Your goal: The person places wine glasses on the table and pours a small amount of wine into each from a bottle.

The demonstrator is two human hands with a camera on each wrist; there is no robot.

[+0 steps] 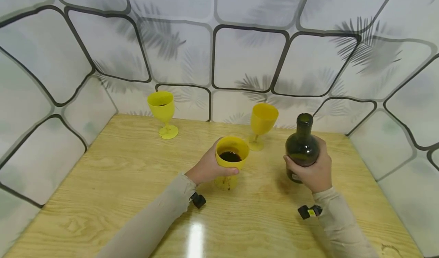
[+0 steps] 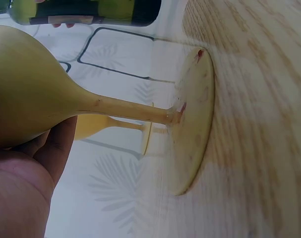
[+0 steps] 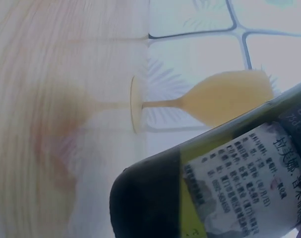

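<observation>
My left hand (image 1: 210, 165) grips a yellow goblet (image 1: 232, 145) around its bowl, with dark liquid inside. In the left wrist view, the stem and the stained foot (image 2: 192, 124) show close to the table; I cannot tell whether the foot touches it. To the right, my right hand (image 1: 313, 170) holds a dark green glass bottle (image 1: 302, 145) round its body, its uncapped neck pointing up. A white printed label (image 3: 239, 183) shows on the bottle in the right wrist view, where the bottle leans compared with the standing goblet behind it.
A second yellow goblet (image 1: 264, 119) stands behind, between the two hands. Another goblet (image 1: 162, 107) with a little dark content stands at the back left. The wood-grain table (image 1: 144, 166) is bordered by patterned walls (image 1: 247, 56) at the back and sides.
</observation>
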